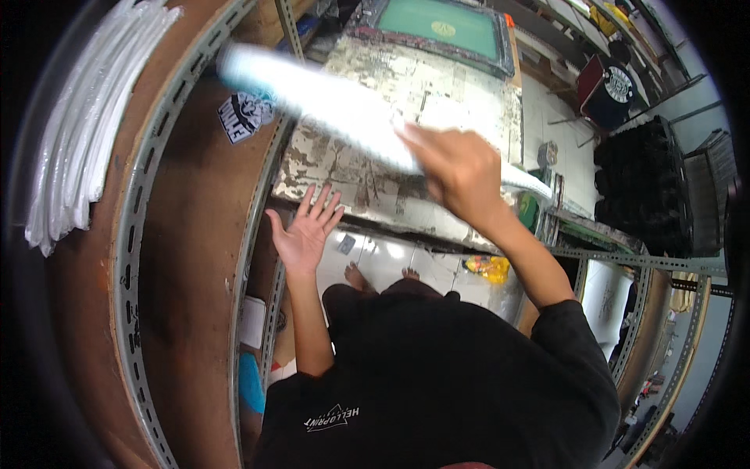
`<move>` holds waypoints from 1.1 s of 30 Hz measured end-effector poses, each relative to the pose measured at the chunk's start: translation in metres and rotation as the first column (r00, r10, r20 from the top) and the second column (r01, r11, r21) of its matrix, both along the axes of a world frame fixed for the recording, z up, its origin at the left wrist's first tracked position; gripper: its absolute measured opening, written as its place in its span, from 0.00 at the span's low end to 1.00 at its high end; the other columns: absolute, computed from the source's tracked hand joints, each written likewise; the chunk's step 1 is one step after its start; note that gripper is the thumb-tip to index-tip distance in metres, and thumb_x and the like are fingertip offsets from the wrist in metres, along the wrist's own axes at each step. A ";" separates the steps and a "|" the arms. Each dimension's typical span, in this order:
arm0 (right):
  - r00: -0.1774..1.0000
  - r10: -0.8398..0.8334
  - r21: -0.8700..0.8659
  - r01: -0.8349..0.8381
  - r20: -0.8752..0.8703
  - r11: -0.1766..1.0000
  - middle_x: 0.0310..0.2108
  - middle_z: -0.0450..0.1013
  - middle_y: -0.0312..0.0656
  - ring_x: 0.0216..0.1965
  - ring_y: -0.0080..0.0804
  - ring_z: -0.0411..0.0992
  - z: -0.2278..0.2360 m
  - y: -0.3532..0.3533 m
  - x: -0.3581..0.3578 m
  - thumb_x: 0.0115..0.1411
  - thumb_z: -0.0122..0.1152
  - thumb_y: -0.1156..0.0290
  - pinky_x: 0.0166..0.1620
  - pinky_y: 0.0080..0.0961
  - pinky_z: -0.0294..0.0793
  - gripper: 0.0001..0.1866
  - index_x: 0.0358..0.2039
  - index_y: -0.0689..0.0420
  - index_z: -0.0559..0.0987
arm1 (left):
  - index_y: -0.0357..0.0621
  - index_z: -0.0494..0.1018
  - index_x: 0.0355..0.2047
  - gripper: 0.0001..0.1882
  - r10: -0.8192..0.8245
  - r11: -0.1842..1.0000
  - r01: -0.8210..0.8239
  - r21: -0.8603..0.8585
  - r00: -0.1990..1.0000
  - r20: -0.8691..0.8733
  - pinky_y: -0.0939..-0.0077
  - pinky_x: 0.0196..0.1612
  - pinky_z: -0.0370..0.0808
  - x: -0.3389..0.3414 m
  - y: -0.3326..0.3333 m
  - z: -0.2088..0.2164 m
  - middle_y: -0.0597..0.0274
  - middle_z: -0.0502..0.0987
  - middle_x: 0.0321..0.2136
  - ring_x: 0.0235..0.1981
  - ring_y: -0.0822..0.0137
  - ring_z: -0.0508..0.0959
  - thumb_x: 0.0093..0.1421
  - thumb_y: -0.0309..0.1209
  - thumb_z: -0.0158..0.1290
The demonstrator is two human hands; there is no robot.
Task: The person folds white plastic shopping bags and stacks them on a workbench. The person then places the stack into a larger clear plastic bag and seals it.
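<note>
White, long and smeared by blur, a thing point(328, 102) is crossing the upper middle of the frame in the head view; its kind cannot be told. Right hand point(462, 172) is grasping it toward its right end, fingers curling round; the other end is pointing to the upper left, showing a bluish tint. Left hand point(305, 241), left of centre, is holding its fingers spread, palm bare and unclenched, near the close edge of a stained table point(336, 176); contact cannot be told. Green screen in a dark frame point(437, 30) is lying at top centre. White plastic packs point(94, 117) are lying stacked at upper left; a black-and-white sticker point(246, 117) is showing on a brown shelf point(187, 234). Yellow bag point(488, 268) is lying on the floor, right of centre.
</note>
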State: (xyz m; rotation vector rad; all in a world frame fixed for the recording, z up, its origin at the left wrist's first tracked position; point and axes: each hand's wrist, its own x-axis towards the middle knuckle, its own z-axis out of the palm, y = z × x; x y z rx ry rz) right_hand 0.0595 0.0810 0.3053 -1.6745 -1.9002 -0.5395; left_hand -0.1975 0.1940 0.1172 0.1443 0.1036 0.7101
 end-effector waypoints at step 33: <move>0.968 0.203 -0.529 -0.250 -0.146 0.811 0.59 0.69 0.39 0.56 0.41 0.67 -0.263 -0.070 -0.015 0.56 0.59 0.74 0.56 0.42 0.66 0.33 0.62 0.31 0.76 | 0.37 0.56 0.71 0.41 0.094 0.967 -0.220 -0.132 0.783 -0.615 0.56 0.68 0.64 -0.041 -0.036 -0.096 0.44 0.66 0.66 0.65 0.48 0.69 0.72 0.59 0.41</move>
